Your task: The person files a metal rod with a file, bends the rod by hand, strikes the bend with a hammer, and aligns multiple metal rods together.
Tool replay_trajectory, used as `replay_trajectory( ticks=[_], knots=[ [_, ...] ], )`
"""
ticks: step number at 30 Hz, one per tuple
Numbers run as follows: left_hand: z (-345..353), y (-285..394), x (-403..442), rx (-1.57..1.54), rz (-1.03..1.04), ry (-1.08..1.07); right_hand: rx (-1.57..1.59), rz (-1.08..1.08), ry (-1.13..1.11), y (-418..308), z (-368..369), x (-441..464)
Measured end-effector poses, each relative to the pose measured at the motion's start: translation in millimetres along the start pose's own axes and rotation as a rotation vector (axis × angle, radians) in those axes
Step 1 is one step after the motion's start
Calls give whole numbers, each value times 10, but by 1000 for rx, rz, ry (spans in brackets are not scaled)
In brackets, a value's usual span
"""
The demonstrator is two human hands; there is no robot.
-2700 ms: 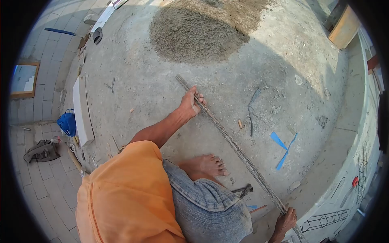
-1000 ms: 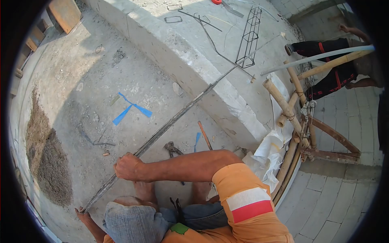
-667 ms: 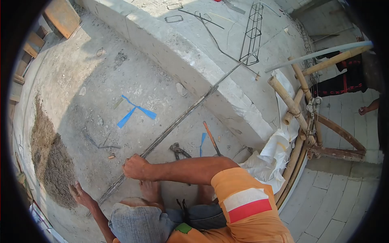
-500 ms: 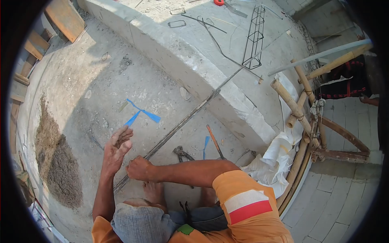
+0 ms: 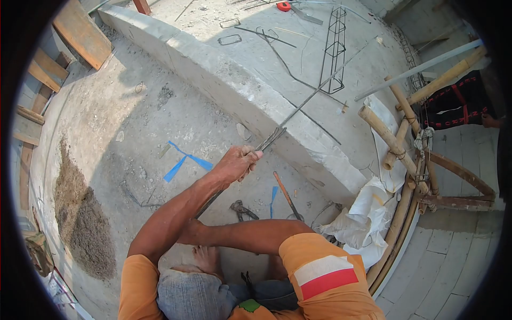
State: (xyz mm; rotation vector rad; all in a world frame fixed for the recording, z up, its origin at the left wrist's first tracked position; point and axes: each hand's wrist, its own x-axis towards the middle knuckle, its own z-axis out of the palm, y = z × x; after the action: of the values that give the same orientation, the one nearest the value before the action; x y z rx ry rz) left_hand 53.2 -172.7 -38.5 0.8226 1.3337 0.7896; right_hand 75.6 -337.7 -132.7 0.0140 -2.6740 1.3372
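A bundle of thin steel rods [image 5: 271,141] runs diagonally from near my feet up over the low concrete wall. My left hand [image 5: 241,162] is closed around the rods just short of the wall. My right hand [image 5: 191,232] is lower down at the same bundle, partly covered by my left forearm, so its fingers are mostly hidden. In front of me on the floor lie pincers [image 5: 242,209], a tool with an orange handle [image 5: 284,192], and strips of blue tape or strap [image 5: 186,156].
The low concrete wall [image 5: 213,69] crosses the floor ahead. Beyond it lie a rebar cage [image 5: 335,50], loose rods and a red tape measure [image 5: 284,6]. Bamboo poles [image 5: 392,136] and a white sack [image 5: 365,213] stand right. Left is a sand pile [image 5: 85,234]. Another person [image 5: 464,104] is at far right.
My left hand, open and off the rods before, has moved up and right across my right arm and closed on the rods near the wall. My right hand stays low, now partly covered.
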Motion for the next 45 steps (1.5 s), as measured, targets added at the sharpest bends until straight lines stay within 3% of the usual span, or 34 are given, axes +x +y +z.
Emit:
replay_trajectory(
  ticks=[2,6,10,12,14,16,19,22,23,25,29,31,34,37,45],
  knots=[
    [-27,94,-18,-194,-82,-68,34,14,-10,6,-4,22],
    [-8,76,16,-190,-151,-105,13,-60,34,73,134,18],
    [53,81,-6,-150,-114,15,-4,27,-48,-53,-90,-79],
    [78,115,-10,-120,-109,36,-287,-101,9,-111,-180,-236],
    [113,82,-5,-139,-93,95,-681,-394,-103,-230,-650,-462],
    [129,58,-7,-117,-54,134,-781,-443,-101,-376,-1159,-744],
    [137,52,-3,-87,-74,136,-641,-250,-278,-312,-1642,-1485],
    [134,55,-23,-68,-67,135,-552,299,-433,-215,-1995,-2232],
    [151,70,-3,-60,-63,130,-565,306,-417,-219,-2059,-2410],
    [161,103,12,-41,-67,135,-494,548,-103,-202,-2259,-2527],
    [120,-16,47,-10,-10,111,-490,499,562,-172,-3219,-2068],
    [135,-41,43,29,26,136,-569,585,753,145,-3716,-1807],
    [149,-1,26,-6,-11,156,-773,498,651,430,-3925,-1518],
    [122,-31,35,-4,17,126,-499,478,678,495,-3597,-1349],
    [118,36,-5,-47,22,90,-653,408,659,571,-3210,-1352]
  ],
)
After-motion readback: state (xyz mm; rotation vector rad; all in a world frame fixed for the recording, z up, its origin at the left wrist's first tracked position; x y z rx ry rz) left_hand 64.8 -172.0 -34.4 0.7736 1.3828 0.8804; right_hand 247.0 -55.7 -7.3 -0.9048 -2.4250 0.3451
